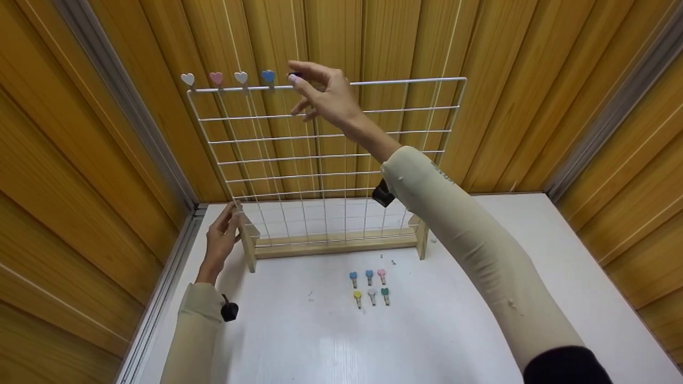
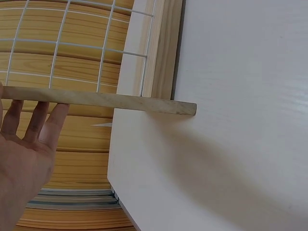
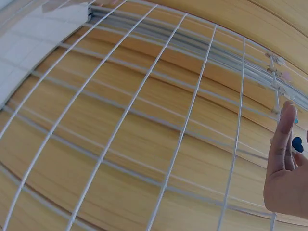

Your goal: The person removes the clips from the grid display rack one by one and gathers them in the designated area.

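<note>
My right hand (image 1: 328,93) is up at the top bar of a white wire grid (image 1: 341,135). Its thumb and index finger pinch a dark blue heart clip (image 3: 297,144), which the fingers partly hide. To its left along the bar stand a white heart clip (image 1: 187,79), a pink one, another white one and a light blue heart clip (image 1: 268,76). Low at the grid's left side, my left hand (image 1: 221,234) holds the upright of the wooden stand (image 2: 125,101). Its fingers lie against the outer face of that upright, and its thumb is hidden.
On the white table (image 1: 299,330) before the stand lie several heart clips in two rows, among them a yellow clip (image 1: 357,295) and a green clip (image 1: 385,293). Small bits lie near them. Wood-patterned walls (image 1: 603,176) enclose the table at the back and sides.
</note>
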The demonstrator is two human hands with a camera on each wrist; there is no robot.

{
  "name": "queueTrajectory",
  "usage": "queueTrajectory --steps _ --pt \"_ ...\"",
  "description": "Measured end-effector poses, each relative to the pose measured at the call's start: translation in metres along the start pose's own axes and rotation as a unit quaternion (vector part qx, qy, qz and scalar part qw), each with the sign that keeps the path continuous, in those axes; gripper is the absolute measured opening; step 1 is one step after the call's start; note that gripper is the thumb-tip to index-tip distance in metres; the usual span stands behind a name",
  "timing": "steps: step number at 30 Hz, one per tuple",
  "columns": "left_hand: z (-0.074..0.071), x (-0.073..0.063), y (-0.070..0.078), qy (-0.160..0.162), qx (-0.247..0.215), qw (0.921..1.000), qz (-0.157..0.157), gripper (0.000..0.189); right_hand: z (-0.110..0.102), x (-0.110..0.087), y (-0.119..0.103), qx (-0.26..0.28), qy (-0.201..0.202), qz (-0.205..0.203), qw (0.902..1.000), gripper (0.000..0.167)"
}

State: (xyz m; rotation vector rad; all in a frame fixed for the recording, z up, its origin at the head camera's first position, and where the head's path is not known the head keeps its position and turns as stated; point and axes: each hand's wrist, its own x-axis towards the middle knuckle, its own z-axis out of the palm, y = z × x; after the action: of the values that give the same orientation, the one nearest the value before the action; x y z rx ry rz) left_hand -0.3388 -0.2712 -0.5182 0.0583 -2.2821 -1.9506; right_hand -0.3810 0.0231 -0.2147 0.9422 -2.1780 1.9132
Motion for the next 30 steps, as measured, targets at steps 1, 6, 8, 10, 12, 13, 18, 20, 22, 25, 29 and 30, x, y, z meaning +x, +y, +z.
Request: queueTrajectory --steps 1,6,8,10,12,13,18,20,22,25,29,30 --pt "0.000 0.000 0.000 -0.001 -0.001 1.0000 0.000 0.058 0.001 0.000 0.001 0.014 0.002 0.000 0.9999 0.041" --pt "0.003 -0.003 -0.002 -0.002 -0.005 1.0000 -0.004 0.057 0.000 -0.001 0.010 0.052 0.041 -0.005 0.9978 0.031" --pt "0.003 -0.004 -0.003 -0.005 -0.006 1.0000 -0.003 0.057 -0.002 -0.003 0.013 0.052 0.053 -0.007 0.9972 0.029" --pt "0.004 -0.003 -0.003 -0.006 -0.003 1.0000 -0.002 0.058 -0.002 -0.003 0.014 0.051 0.065 -0.017 0.9964 0.027" --pt "0.003 -0.003 -0.003 -0.008 -0.002 1.0000 -0.001 0.058 0.000 -0.004 0.016 0.052 0.081 -0.023 0.9951 0.027" --pt "0.003 -0.004 -0.002 -0.008 0.000 1.0000 -0.001 0.059 0.001 -0.004 0.016 0.051 0.090 -0.023 0.9943 0.027" --pt "0.001 -0.008 -0.002 -0.008 0.005 1.0000 0.000 0.059 0.013 -0.004 0.018 0.054 0.137 -0.021 0.9888 0.025" --pt "0.000 -0.010 -0.002 -0.005 0.007 1.0000 -0.001 0.059 0.017 -0.004 0.018 0.062 0.150 -0.021 0.9865 0.024" --pt "0.000 -0.011 -0.001 -0.003 0.008 1.0000 -0.003 0.060 0.020 -0.003 0.018 0.072 0.160 -0.026 0.9842 0.023" --pt "-0.001 -0.012 0.001 0.001 0.009 1.0000 -0.004 0.060 0.022 -0.003 0.016 0.085 0.165 -0.030 0.9821 0.023" --pt "0.000 -0.010 0.004 -0.009 0.005 0.9999 -0.003 0.059 0.019 -0.004 0.014 0.102 0.169 -0.018 0.9801 0.023" --pt "0.001 -0.010 0.004 -0.011 0.005 0.9999 -0.003 0.058 0.019 -0.004 0.013 0.110 0.171 -0.013 0.9791 0.023"
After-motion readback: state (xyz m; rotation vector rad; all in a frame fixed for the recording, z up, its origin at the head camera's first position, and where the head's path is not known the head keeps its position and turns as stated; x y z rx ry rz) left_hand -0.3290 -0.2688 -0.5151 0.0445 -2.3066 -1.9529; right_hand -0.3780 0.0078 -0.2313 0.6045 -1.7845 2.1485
